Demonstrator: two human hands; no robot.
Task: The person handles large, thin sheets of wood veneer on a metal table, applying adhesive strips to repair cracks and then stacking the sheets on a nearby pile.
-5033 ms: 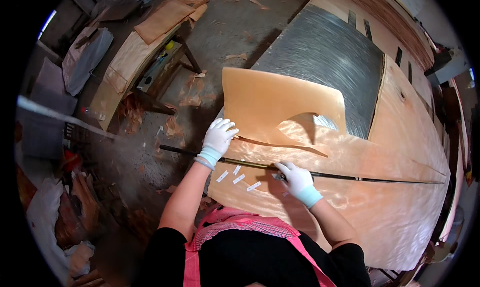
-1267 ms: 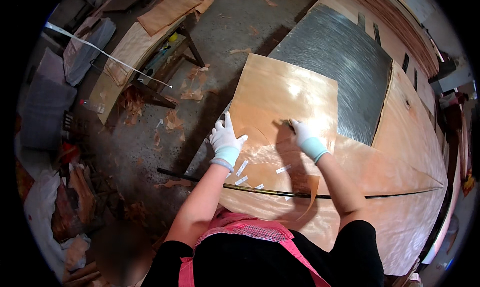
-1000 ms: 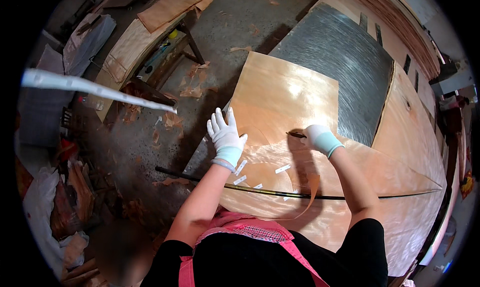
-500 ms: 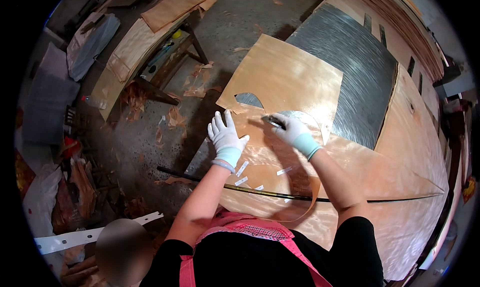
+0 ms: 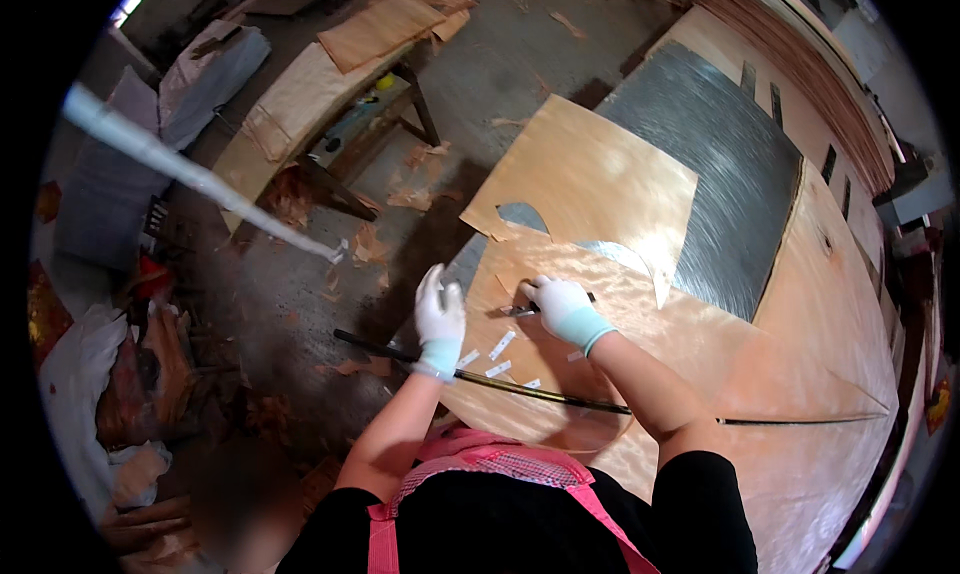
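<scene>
My right hand, in a white glove with a pale green cuff, grips a slim metal cutting knife above a thin wood veneer sheet. My left hand, gloved the same way, is raised at the sheet's left edge. Its fingers point away from me, slightly bent, with nothing visible in them. Several small white labels lie between my forearms. A dark, narrow strip crosses the sheet nearer my body. Beyond my hands lies a tan veneer piece with a curved cutout along its near edge.
A dark scratched metal sheet lies under the tan piece at the far right. Stacked veneers cover a wooden bench at the far left. Scraps litter the floor. A blurred pale strip slants across the left. Another person's blurred head is at lower left.
My right hand has come nearer to me with the knife, away from the cutout. My left hand has lifted from flat and drawn nearer. A pale strip now spans the upper left; the lower-left white strip is gone.
</scene>
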